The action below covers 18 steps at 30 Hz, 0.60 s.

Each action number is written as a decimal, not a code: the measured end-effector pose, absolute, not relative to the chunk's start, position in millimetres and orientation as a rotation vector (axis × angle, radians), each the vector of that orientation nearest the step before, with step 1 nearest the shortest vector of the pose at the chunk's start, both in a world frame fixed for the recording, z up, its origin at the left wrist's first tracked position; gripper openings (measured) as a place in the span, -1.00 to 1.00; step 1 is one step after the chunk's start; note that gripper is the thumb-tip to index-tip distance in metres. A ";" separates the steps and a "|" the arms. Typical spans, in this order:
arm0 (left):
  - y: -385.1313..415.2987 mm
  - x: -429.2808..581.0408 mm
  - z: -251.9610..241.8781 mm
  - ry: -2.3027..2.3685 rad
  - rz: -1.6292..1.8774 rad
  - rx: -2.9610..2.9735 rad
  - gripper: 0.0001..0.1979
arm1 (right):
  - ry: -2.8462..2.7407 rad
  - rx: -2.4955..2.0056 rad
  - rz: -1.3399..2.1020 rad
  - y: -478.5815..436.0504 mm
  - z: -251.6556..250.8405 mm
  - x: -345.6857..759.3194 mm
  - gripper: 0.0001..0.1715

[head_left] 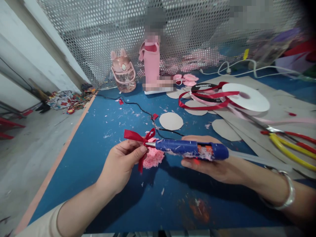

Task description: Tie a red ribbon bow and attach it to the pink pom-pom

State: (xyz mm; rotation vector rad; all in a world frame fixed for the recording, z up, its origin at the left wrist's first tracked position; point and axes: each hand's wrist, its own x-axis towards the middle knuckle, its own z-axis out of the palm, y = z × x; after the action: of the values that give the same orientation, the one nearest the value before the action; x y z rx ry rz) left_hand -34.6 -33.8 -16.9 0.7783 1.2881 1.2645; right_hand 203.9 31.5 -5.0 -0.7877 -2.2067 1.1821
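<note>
My left hand [125, 158] pinches a red ribbon bow [135, 135] between thumb and fingers, its loops up and a tail hanging down. In my right hand [209, 164] is a blue hot glue gun [180, 146], lying level, with a clear glue stick out of its back. The metal nozzle meets the bow near its knot; whether glue is coming out I cannot tell. Just behind and below the bow is a pink crumbly-textured piece [153, 158]; whether it is held or lies on the table is unclear.
Cardboard discs [171, 121] lie on the blue table [103, 197]. To the right are ribbon spools [247, 96], yellow-and-red scissors [283, 141] and cardboard sheets [249, 128]. A black cord [133, 103] crosses the table. A pink bottle [123, 72] stands by the mesh panel.
</note>
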 end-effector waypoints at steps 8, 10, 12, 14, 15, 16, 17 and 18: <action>-33.5 -32.9 -16.9 1.273 1.281 0.753 -0.84 | -2.221 -0.817 1.187 31.4 -6.4 205.1 -0.85; -33.9 -33.0 -17.0 1.275 1.281 0.753 -0.84 | -2.236 -0.838 1.180 31.7 -6.3 205.3 -0.83; -34.2 -33.3 -17.1 1.280 1.284 0.752 -0.84 | -2.240 -0.839 1.189 31.7 -6.2 205.3 -0.82; -34.2 -33.5 -17.2 1.281 1.282 0.748 -0.84 | -2.231 -0.846 1.205 31.3 -6.1 205.2 -0.82; -34.2 -33.6 -17.1 1.282 1.281 0.747 -0.84 | -2.220 -0.850 1.216 31.0 -6.1 205.1 -0.82; -34.0 -33.5 -16.9 1.282 1.280 0.747 -0.84 | -2.208 -0.855 1.226 30.7 -6.1 204.9 -0.81; -33.8 -33.3 -16.6 1.281 1.278 0.749 -0.85 | -2.191 -0.865 1.224 30.5 -6.0 204.7 -0.80; -33.5 -33.0 -16.2 1.279 1.277 0.752 -0.86 | -2.179 -0.870 1.217 30.5 -5.6 204.6 -0.79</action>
State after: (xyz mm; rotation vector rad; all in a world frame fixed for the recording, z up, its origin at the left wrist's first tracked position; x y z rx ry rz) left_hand -33.0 -33.5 -16.2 0.7515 1.2790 1.2773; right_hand 204.6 30.5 -5.6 -0.8699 -2.1789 1.2171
